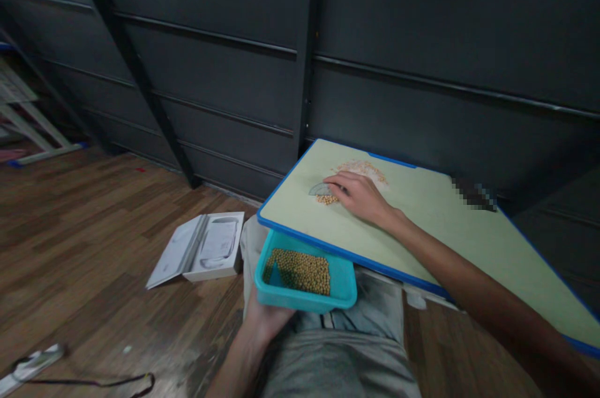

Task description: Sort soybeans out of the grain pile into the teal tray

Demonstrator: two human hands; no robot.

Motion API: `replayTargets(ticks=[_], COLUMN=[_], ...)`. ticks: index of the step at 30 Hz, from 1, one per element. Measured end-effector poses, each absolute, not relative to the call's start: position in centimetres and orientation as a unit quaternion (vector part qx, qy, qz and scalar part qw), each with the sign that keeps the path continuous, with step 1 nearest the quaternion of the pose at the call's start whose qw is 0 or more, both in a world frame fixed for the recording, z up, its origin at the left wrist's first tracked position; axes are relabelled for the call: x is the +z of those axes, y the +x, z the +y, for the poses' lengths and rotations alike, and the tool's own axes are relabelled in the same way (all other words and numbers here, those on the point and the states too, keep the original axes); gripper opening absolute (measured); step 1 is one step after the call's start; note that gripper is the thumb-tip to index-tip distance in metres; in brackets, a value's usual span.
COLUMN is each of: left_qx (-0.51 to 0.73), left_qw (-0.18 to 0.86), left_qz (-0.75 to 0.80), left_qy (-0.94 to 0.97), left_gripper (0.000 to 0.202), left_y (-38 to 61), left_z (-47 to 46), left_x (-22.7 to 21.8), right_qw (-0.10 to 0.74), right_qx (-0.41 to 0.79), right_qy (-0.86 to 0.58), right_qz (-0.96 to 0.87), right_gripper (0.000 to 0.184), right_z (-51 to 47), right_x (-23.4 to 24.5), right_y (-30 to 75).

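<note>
Head view, clock read with twelve toward the wall: here's the right hand [359, 195] low over the counter [431, 220], fingers curled, thumb close, seemingly pinching a clear piece [319, 189] at its nine. Loose beans [327, 199] sit at eight, pale crumbly bits [363, 168] at twelve. Down at seven, the left hand [268, 318] cups the turquoise bin [307, 300] from beneath, fingers hidden, their spread impossible to tell; more beans inside.

The danger? One-handed support: a tilt could spill that load, and a hard push could send round beans rolling over the near edge, past the bin.

Matte, pale-yellow top, blue rim. Dark panelled wall [398, 23] at twelve; wood-look floor [117, 248] below, with an open white box [215, 242] between the bin's nine and ten.
</note>
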State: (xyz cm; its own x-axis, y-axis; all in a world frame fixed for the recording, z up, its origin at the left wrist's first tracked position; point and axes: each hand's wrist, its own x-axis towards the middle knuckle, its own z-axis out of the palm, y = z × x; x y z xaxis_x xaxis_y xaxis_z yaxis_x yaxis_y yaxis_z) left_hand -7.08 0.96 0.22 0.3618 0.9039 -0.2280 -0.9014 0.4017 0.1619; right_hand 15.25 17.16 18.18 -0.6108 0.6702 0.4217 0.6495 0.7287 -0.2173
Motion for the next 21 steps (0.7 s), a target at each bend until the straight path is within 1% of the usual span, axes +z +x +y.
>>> replayTargets(ticks=[6, 12, 21], left_qx=[0.557, 0.558, 0.553], left_qw=[0.816, 0.816, 0.822], left_qz=[0.156, 0.15, 0.137], left_qy=[0.006, 0.002, 0.02], left_gripper=[0.038, 0.042, 0.043], left_y=[-7.4, -7.4, -6.8], left_z=[1.0, 1.1, 0.8], left_x=[-1.1, -1.9, 0.6], right_qw=[0.248, 0.252, 0.251], right_qx=[0.024, 0.032, 0.05], right_qy=[-0.354, -0.348, -0.344], right_qz=[-0.902, -0.902, -0.903], right_gripper=[0.027, 0.028, 0.029], right_z=[16.3, 15.3, 14.7], right_x=[18.4, 18.4, 18.3], right_y=[15.0, 14.8, 14.3])
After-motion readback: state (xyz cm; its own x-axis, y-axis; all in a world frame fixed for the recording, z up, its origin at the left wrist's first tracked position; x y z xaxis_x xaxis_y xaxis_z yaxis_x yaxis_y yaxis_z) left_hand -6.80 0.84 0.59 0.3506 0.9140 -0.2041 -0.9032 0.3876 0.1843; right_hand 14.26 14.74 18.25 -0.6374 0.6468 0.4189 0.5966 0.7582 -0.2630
